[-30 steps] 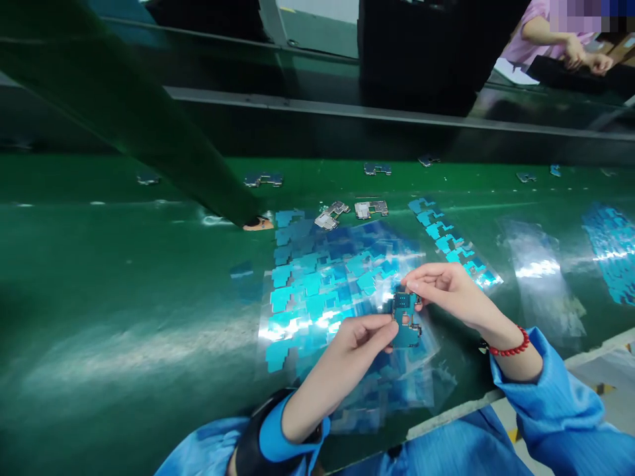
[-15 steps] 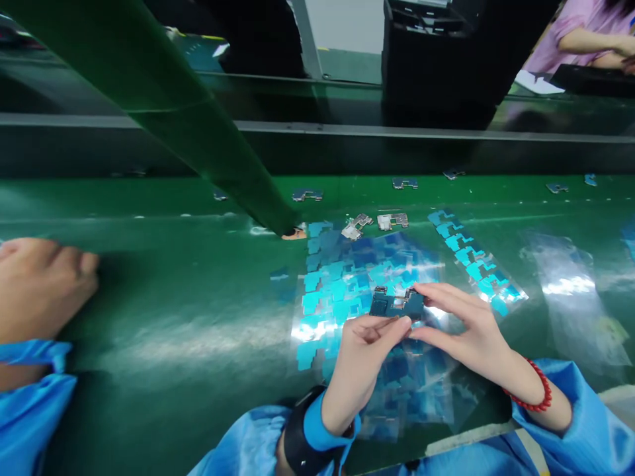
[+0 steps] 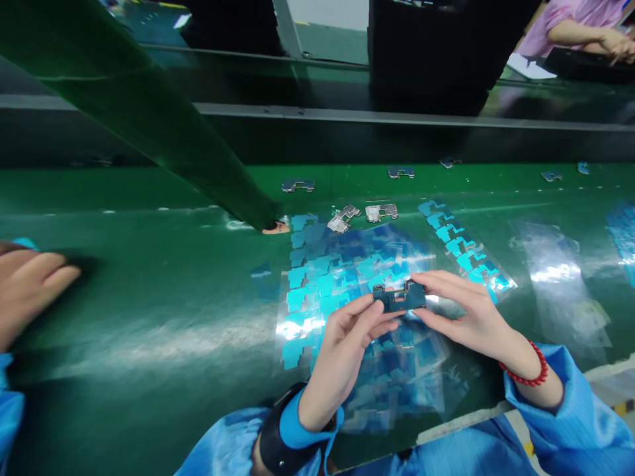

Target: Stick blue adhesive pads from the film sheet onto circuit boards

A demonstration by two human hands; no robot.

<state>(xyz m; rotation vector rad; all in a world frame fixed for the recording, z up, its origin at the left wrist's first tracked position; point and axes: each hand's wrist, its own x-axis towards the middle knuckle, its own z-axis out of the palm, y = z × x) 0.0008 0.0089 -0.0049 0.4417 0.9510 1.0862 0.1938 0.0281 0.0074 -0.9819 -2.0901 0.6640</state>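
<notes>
The small circuit board (image 3: 399, 297) is pinched at its ends between the left hand (image 3: 347, 337) and right hand (image 3: 464, 311), above the clear sticker sheets (image 3: 347, 277); next probably calls for pressing a sticker on squarely.

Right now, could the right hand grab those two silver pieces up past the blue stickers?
Probably not yet: the right hand and left hand both hold the small board. Nothing blocks the silver pieces.

Metal shields (image 3: 381, 212), perhaps, beside sticker strip (image 3: 464, 246).
</notes>
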